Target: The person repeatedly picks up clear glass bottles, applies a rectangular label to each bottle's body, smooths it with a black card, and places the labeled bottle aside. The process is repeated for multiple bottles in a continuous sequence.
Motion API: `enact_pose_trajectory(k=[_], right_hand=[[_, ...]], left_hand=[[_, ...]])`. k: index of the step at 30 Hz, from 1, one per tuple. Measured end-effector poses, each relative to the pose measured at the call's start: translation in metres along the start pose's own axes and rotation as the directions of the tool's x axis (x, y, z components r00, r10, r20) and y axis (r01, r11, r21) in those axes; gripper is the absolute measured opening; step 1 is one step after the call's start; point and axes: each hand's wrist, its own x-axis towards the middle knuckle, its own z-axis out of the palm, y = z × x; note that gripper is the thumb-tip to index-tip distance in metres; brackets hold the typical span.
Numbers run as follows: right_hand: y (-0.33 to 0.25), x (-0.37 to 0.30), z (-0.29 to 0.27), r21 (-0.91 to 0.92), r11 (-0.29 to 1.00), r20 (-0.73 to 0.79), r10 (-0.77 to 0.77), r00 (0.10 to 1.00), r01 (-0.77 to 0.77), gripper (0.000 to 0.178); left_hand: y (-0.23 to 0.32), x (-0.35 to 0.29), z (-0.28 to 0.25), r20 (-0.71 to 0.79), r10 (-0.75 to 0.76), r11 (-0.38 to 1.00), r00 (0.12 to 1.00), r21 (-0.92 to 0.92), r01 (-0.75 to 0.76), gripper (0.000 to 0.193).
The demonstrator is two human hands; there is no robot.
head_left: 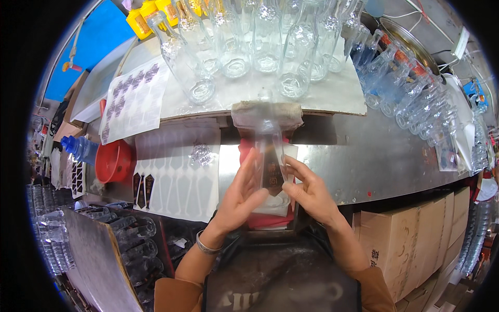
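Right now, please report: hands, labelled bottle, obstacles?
Left hand, right hand open, flanking clear bottle, dark label. Neck over cloth roll. Standing bottles beyond, not blocking.

**Red bowl (110,167), cardboard boxes (387,236) either side of the fingers (248,165)**

Left of the fingers, a blue bottle (83,148) is just beside the bowl. Beyond the fingers, yellow containers (138,24) show to the left, a round metal pan (413,42) to the right.
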Motion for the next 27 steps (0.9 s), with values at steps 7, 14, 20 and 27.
enact_pose_trajectory(k=[7, 14, 20, 27], right_hand=[[-0.002, 0.002, 0.005, -0.024, 1.0, -0.046, 0.011, 0.999, -0.013, 0.064], [-0.001, 0.001, 0.008, -0.036, 0.999, -0.06, -0.009, 0.998, 0.007, 0.065], [0.0, 0.001, 0.008, -0.042, 0.999, -0.072, -0.011, 0.997, 0.008, 0.065], [0.022, 0.007, -0.014, 0.257, 0.966, -0.033, 0.032, 0.999, -0.022, 0.051]], left_hand=[[-0.004, 0.003, 0.004, -0.084, -0.005, 0.998, 0.996, -0.064, 0.0, 0.07], [-0.003, 0.003, 0.004, -0.103, -0.018, 0.997, 0.994, -0.074, 0.011, 0.068], [-0.001, 0.004, 0.005, -0.1, -0.03, 0.996, 0.995, -0.087, 0.022, 0.069], [0.0, 0.009, 0.006, -0.189, 0.108, 0.994, 0.976, 0.003, -0.11, 0.066]])
